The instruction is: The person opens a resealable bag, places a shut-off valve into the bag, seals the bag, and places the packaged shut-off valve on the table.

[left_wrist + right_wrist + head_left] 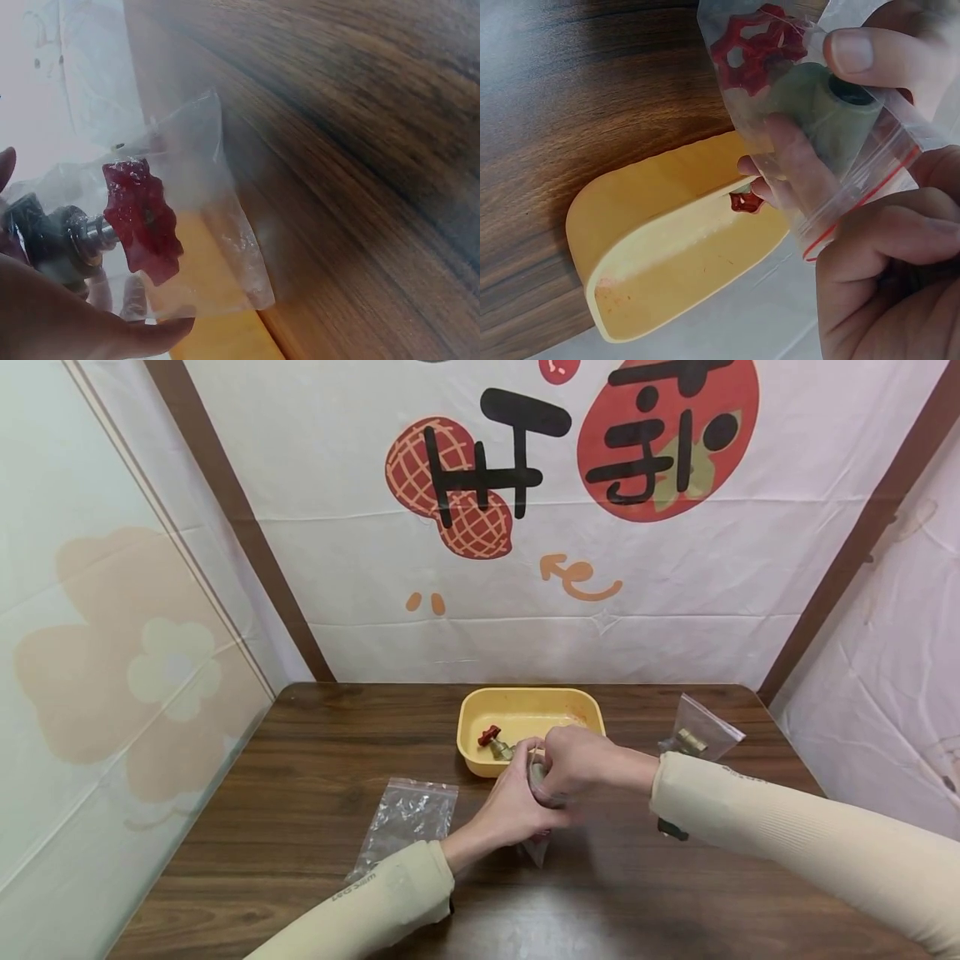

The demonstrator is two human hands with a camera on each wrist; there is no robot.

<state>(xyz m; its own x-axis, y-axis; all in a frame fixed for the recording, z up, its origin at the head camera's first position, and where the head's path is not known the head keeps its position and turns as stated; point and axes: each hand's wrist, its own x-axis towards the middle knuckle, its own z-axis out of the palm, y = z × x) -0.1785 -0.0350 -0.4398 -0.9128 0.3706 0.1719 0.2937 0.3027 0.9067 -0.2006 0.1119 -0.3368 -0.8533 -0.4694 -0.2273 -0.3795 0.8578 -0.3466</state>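
Note:
A valve with a red handwheel sits inside a see-through zip bag. In the right wrist view its greenish body shows through the plastic. My left hand grips the valve through the bag, thumb on one side and fingers on the other. At the bag's mouth, my right hand pinches the edge near the red zip line; its fingers are bent. Both hands are above the table, just in front of the yellow tub. The hands hide most of the bag in the head view.
Another valve with a red handwheel lies in the tub's left part. A flat see-through bag lies on the table by my left forearm. At the back right is a zip bag with a brass fitting.

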